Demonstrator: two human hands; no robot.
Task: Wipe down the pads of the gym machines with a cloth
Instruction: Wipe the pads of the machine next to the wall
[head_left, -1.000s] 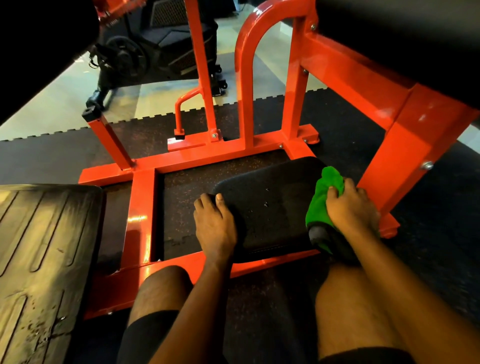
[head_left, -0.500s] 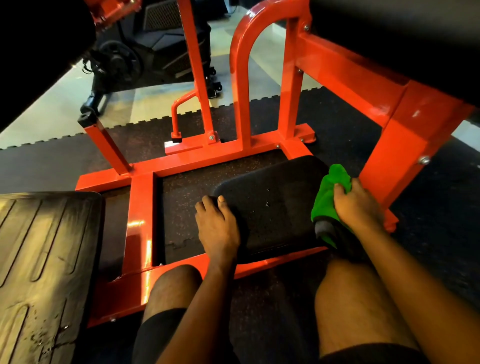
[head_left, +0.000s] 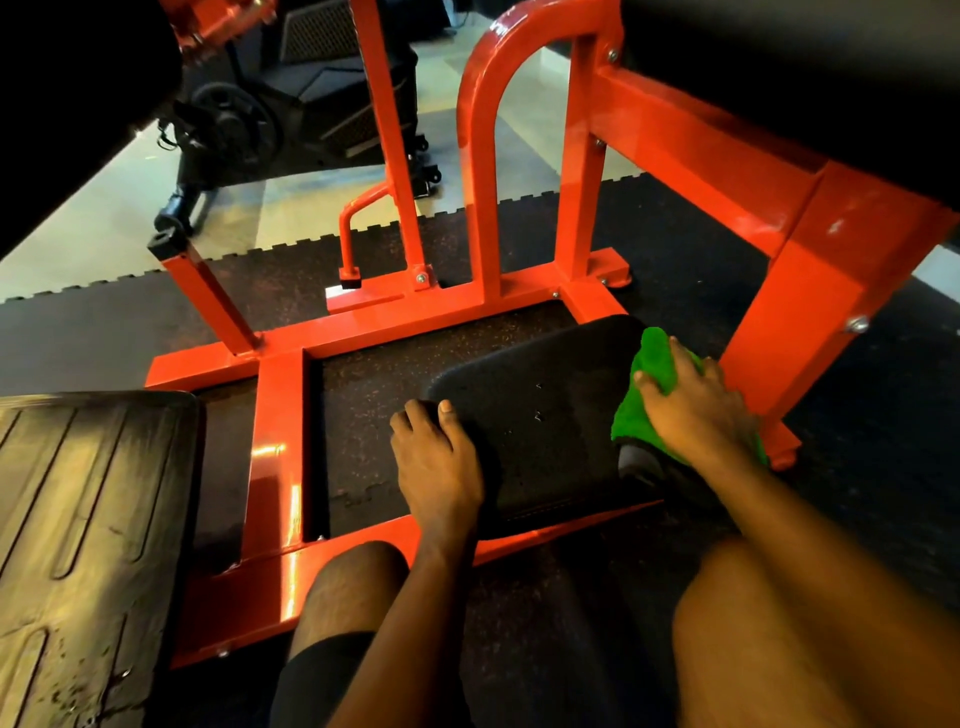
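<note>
The floor here is dark speckled rubber matting (head_left: 857, 441) with a jigsaw edge, and pale tile (head_left: 78, 228) beyond it, where a black machine (head_left: 291, 114) stands in the background. An orange steel frame (head_left: 280, 441) sits on the matting and boxes in my working area, its arched tube (head_left: 478, 156) rising just behind the pad and a thick slanted beam (head_left: 810, 322) crowding the right side, close to my right hand. A ribbed black foot plate (head_left: 78, 519) fills the lower left, and a dark upper cushion (head_left: 831, 78) overhangs at the top right. The person's bare knees (head_left: 353, 587) are near the bottom of the view, in front of the frame's front rail. The low black pad (head_left: 540, 431) lies inside the frame between the two hands. The left hand (head_left: 436, 462) rests on the pad's left edge, its fingers (head_left: 410, 415) close together and only loosely bent, holding nothing. The green cloth (head_left: 636, 421) is bunched against the pad's right edge, under the right hand (head_left: 696, 410), whose fingers (head_left: 649, 376) curl over it and clamp it to the pad; cloth shows ahead of the fingertips and below the palm.
</note>
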